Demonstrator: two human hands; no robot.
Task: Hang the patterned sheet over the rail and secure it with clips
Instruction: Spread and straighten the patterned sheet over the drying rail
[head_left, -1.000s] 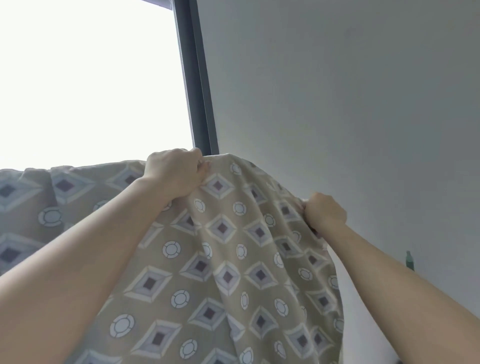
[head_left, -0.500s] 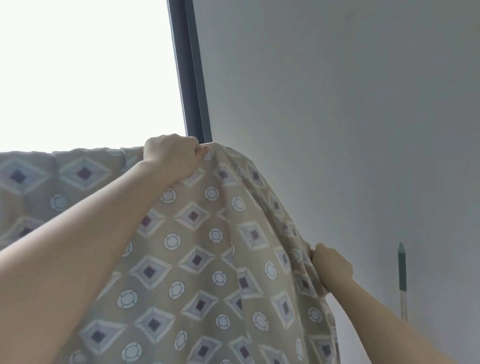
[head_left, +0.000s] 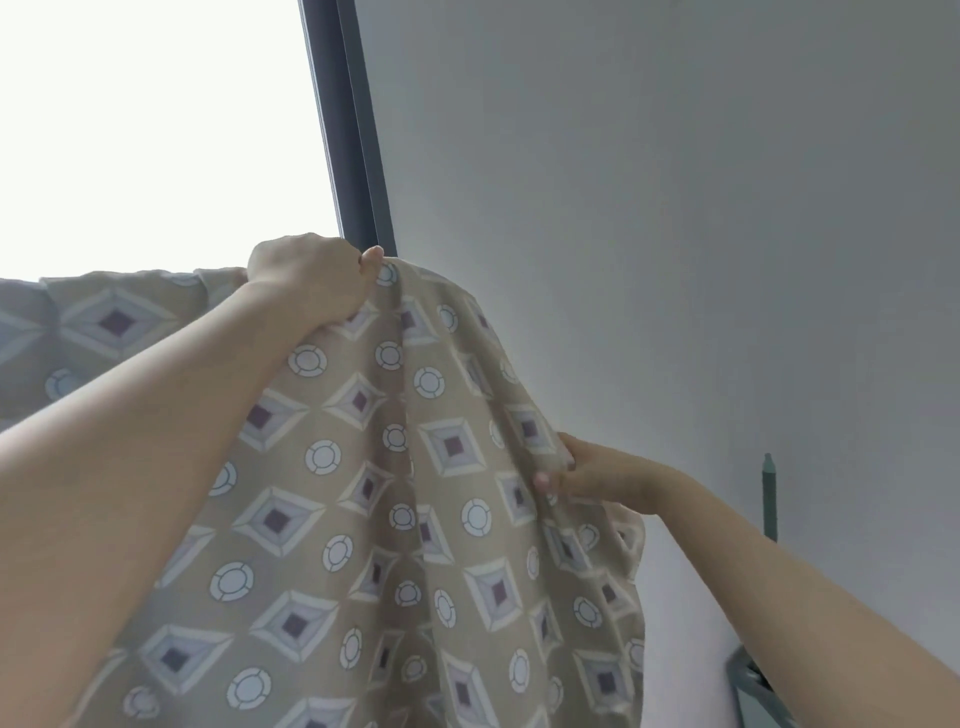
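1. sheet (head_left: 363, 519): draped in folds, hanging below the window frame (head_left: 353, 156).
2. left hand (head_left: 306, 280): clenched on the sheet's top fold, just beside the frame's lower end.
3. right hand (head_left: 597, 480): pinching the sheet's side edge, lower and right of the frame.

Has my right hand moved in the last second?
Yes, the right hand slid down the sheet: once above the top of the green pole, now just below it.
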